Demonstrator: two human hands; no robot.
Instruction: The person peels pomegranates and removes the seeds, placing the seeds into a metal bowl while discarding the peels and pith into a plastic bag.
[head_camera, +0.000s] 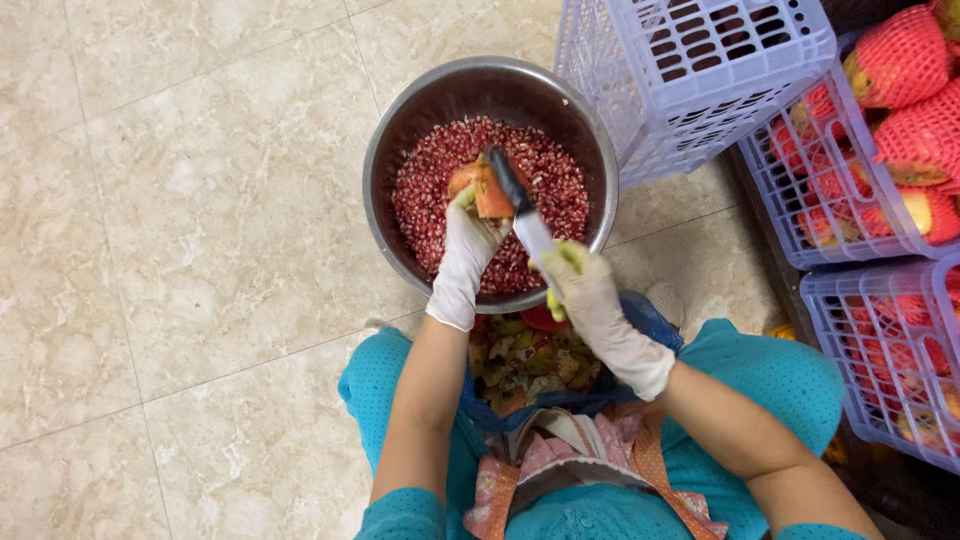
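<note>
Pomegranate piece (487, 192) half-hidden in left hand (468, 240) grip; right hand (580, 285) clenches knife (520, 200), handle hidden.

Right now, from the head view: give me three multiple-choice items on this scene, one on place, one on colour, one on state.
1. Where is the piece of fruit held?
A. over the steel bowl
B. inside a crate
C. on the floor tiles

2. What colour are the crates?
A. green
B. lilac
C. black

3. What does the right hand do?
A. rests open
B. grips a knife
C. lifts a crate

Key: 1 A, the left hand holds it above the red seeds; 2 B, pale purple lattice; 3 B, gloved fingers wrap the handle.
</note>
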